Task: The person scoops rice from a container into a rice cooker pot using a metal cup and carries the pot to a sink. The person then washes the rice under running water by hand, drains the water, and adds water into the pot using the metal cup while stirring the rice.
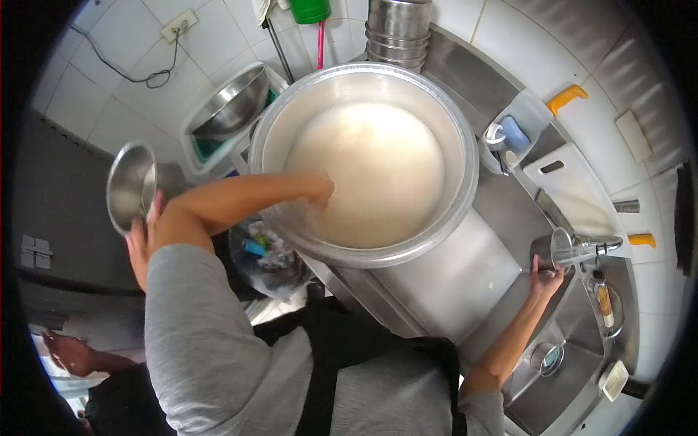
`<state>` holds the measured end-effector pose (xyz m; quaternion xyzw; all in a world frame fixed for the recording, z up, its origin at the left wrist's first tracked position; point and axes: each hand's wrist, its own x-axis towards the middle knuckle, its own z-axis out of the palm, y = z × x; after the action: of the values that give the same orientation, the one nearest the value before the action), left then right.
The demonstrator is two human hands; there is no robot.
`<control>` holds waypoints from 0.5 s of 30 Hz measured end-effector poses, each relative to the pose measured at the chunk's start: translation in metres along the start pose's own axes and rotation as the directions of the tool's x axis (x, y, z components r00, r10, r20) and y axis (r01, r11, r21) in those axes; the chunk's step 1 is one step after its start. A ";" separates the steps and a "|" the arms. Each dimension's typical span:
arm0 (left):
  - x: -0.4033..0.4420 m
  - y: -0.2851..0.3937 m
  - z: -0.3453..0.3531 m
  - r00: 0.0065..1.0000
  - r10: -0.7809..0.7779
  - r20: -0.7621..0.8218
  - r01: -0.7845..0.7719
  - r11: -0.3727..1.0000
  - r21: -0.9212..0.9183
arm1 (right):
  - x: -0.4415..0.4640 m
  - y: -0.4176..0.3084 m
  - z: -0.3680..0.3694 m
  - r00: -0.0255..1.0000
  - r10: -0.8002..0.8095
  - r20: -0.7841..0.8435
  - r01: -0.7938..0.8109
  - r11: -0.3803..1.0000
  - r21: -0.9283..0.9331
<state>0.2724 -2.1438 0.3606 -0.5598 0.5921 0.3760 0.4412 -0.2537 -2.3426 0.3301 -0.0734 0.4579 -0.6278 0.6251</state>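
My left hand (pixel 320 192) reaches into a large metal pot (pixel 465 156) filled with cloudy, whitish liquid (pixel 378 174). Its fingers are under the surface, so their shape is hidden. At the sink on the right, my right hand (pixel 545 275) is closed around a metal cup (pixel 539 249). The cup is tilted, its mouth beside the tap (pixel 607 247). Past my left elbow, another person's hand (pixel 142 243) grips a metal bowl (pixel 131 185) by its lower side.
A plastic tub (pixel 196 160) with a metal bowl stands left of the pot, above a bag of waste (pixel 269 265). Stacked metal pots (pixel 398 33) stand behind. A white cutting board (pixel 578 182), knife (pixel 567 98) and utensil bin (pixel 534 109) line the right wall. A co-worker's other hand (pixel 69 354) shows lower left.
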 end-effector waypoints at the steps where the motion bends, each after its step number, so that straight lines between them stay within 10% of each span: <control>1: -0.012 0.005 -0.009 0.983 -0.055 -0.176 0.058 0.998 0.012 | 0.001 -0.002 -0.001 1.000 0.006 0.010 -0.006 1.000 -0.001; 5: -0.050 0.067 -0.012 0.963 -0.207 0.174 0.231 0.964 -0.130 | 0.001 -0.014 -0.009 0.991 0.030 0.131 -0.028 1.000 -0.013; 8: -0.030 0.082 -0.003 0.970 0.156 0.189 -0.029 0.839 -0.544 | -0.007 -0.014 -0.007 0.995 0.046 0.092 -0.044 0.999 -0.028; 10: -0.039 0.092 -0.020 0.966 0.244 -0.089 -0.204 0.499 -0.842 | -0.003 -0.013 -0.009 0.995 0.050 0.090 -0.048 0.999 -0.025; 12: -0.035 0.099 -0.044 0.891 0.013 -0.454 -0.215 0.892 -0.397 | 0.009 -0.010 -0.018 0.991 0.091 0.094 -0.094 0.995 0.028; 15: 0.008 0.064 -0.057 0.705 -0.368 -0.607 0.129 0.907 -0.400 | 0.008 -0.007 -0.014 0.996 0.077 0.051 -0.080 0.996 0.041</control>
<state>0.2028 -2.1941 0.3681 -0.7977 0.5571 0.1785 0.1463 -0.2690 -2.3443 0.3228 -0.0576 0.4312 -0.6104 0.6619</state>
